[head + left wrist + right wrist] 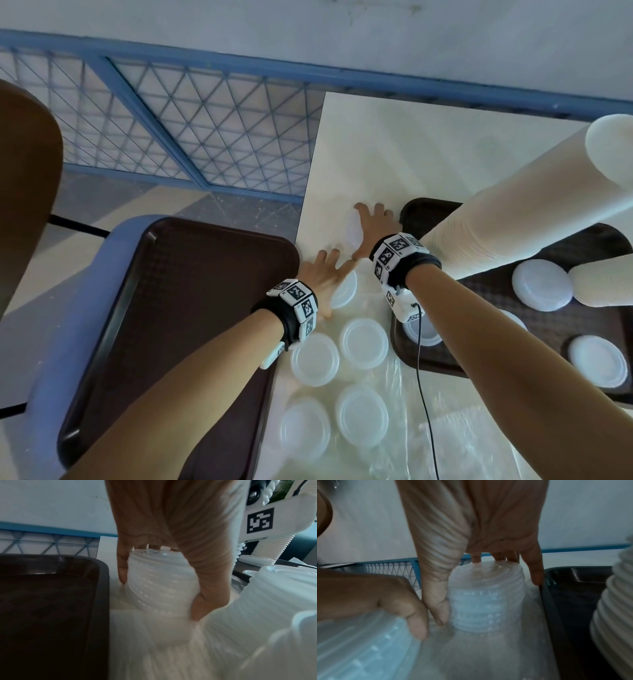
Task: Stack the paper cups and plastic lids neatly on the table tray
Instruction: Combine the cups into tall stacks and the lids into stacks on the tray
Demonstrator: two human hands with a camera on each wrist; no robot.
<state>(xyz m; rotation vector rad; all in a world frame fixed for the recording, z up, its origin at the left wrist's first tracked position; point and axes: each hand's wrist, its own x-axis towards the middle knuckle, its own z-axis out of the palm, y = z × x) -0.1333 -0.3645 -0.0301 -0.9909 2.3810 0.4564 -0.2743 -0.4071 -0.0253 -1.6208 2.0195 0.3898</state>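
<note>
On the white table (pixel 411 144), my left hand (pixel 337 272) grips a short stack of clear plastic lids (pixel 346 291) from above. In the left wrist view the thumb (pixel 202 601) and a finger (pixel 122 572) clamp that lid stack (pixel 159 582) by its sides. My right hand (pixel 368 229) grips a second lid stack (pixel 352 234) just beyond; the right wrist view shows that stack (pixel 486 595) with the thumb (pixel 437 608) against its side. A tall, leaning column of white paper cups (pixel 496 219) stands on the brown tray (pixel 479 294) at the right.
Several more lid stacks (pixel 364 342) stand on the table near me, on crumpled clear plastic wrap (pixel 445 428). Lid stacks (pixel 541 284) and a second cup column (pixel 603 284) share the right tray. An empty brown tray (pixel 188 308) lies on a blue seat at the left.
</note>
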